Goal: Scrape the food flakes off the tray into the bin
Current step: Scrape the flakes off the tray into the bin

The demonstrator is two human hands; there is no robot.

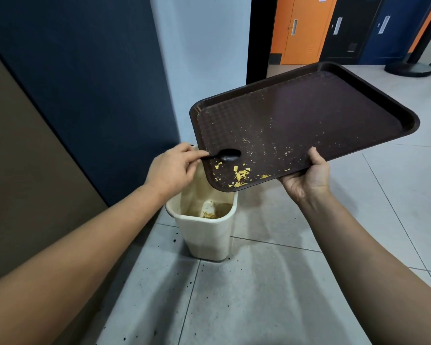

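Two bare forearms reach out from the bottom of the view, the nearest things to the eye, and both end at the tray. The right hand (306, 178) grips the tray's (358, 100) near edge, thumb curled over the rim on top and the fingers hidden underneath, so the tray hangs in the air, tilted with its low corner down over the bin (207, 235). The left hand (171, 168) pinches the handle of a black spoon (228, 155) between thumb and fingertips; the spoon's bowl lies on the tray's surface near its low left edge. Just below the spoon on the tray, gathered against the low rim, sit yellow food flakes (240, 175), the larger pieces clumped together and a few strays on either side. Finer crumbs (274, 145) are sprinkled higher up the tray, thinning out toward its middle; the far half of the tray looks bare and dark. Directly under the tray's low corner stands the bin, cream plastic, open-topped, stained brown inside, with some yellowish bits lying at its bottom. The bin stands on pale floor tiles (271, 295), close beside a dark blue wall panel (85, 83) to its left. Small dark specks dot the tiles on the near left side of the bin. Well beyond the tray, at the far end of the room, stand orange, black and blue lockers (306, 28).
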